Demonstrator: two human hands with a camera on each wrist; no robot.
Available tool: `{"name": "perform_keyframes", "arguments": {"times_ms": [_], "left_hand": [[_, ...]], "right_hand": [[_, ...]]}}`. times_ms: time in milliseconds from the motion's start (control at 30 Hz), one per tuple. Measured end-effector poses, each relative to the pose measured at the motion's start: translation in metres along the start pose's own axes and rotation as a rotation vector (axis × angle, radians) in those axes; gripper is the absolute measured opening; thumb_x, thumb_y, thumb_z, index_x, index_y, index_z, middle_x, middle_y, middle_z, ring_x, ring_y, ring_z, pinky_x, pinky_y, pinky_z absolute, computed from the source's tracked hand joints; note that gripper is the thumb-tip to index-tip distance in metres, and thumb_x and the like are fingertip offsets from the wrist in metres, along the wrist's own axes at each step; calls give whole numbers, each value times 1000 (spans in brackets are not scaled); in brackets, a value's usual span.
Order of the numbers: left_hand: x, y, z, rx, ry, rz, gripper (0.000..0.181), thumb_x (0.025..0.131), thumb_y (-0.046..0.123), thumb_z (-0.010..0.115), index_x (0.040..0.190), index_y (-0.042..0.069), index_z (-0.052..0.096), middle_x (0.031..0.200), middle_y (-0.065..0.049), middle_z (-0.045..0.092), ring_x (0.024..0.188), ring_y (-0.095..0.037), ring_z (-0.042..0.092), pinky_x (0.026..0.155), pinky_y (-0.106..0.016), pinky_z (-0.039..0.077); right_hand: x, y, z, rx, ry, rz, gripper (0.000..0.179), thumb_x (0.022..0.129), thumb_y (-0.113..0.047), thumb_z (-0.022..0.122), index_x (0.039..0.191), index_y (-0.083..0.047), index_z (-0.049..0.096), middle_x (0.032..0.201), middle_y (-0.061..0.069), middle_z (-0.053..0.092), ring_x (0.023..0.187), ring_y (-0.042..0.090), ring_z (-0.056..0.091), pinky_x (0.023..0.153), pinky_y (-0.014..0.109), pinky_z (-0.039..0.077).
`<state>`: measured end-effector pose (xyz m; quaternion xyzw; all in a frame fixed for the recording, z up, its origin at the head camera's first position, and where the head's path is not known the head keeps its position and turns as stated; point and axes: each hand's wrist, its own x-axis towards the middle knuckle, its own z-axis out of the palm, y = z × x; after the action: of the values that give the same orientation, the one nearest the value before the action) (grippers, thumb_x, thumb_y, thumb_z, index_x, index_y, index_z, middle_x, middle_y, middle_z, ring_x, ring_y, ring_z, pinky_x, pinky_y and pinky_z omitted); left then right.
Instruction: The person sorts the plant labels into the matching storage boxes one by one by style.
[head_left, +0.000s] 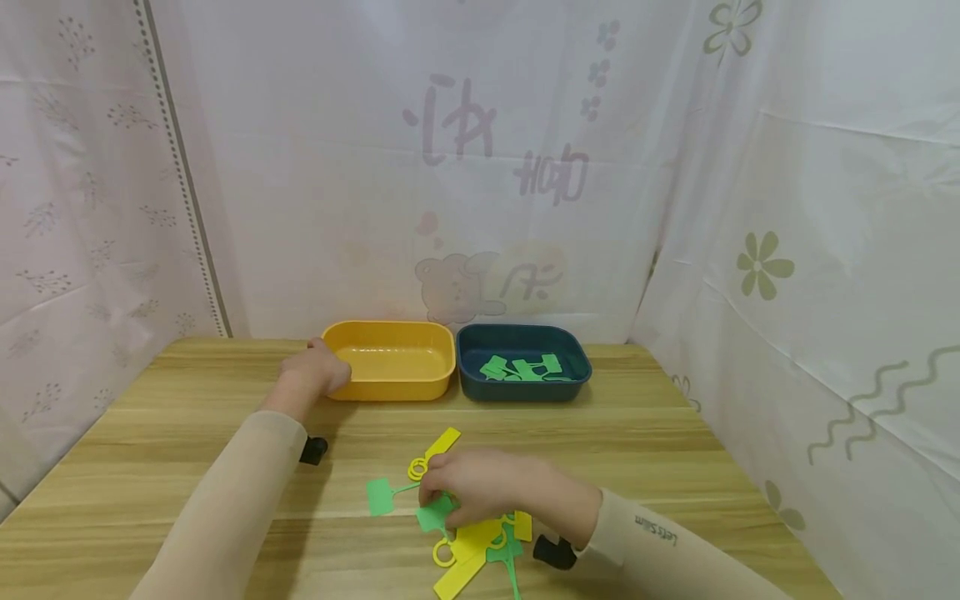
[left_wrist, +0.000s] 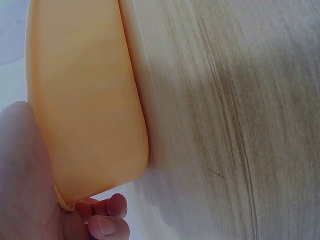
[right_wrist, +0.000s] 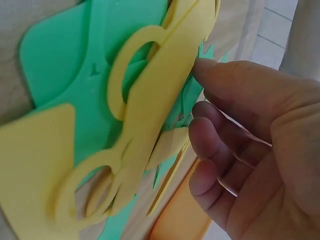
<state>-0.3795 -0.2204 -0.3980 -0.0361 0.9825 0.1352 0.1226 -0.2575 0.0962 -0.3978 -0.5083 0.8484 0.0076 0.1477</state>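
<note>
We log: 1 yellow bin [head_left: 405, 390], centre frame, left grip [head_left: 317, 368] clamped on it | 1 blue bin [head_left: 525, 390], alongside | 1 green-yellow tag pile [head_left: 472, 543], lower centre, right grip [head_left: 486, 485] there, closure we cannot tell

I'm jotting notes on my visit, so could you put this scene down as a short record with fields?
Left hand: grips the near-left end of the yellow bin
Right hand: fingers at a green tag; whether pinched, I cannot tell
Pile: overlapping yellow tags and green ones
Dark blue bin: beside the yellow bin, with green pieces inside
Surface: wood-grained table
Backdrop: pale printed cloth
</note>
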Motion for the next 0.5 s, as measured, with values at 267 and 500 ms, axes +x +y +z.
{"name": "perform_keyframes", "arguments": {"times_ms": [267, 500], "left_hand": [[-1, 1, -2, 2, 4, 4, 87, 103, 29, 32, 160, -28, -1, 145, -46, 58, 124, -56, 64, 114, -69, 47], [-3, 2, -3, -4, 4, -1, 88, 103, 29, 33, 161, -28, 0, 146, -46, 57, 125, -56, 64, 114, -70, 46]], "right_hand": [[4, -3, -1, 24, -17, 58, 33, 95, -28, 87, 126, -29, 74, 117, -14, 69, 97, -3, 60, 95, 17, 55], [5, -1, -1, 80, -32, 95, 37, 93, -30, 89, 127, -29, 74, 113, -14, 68, 93, -2, 58, 90, 17, 54]]}}
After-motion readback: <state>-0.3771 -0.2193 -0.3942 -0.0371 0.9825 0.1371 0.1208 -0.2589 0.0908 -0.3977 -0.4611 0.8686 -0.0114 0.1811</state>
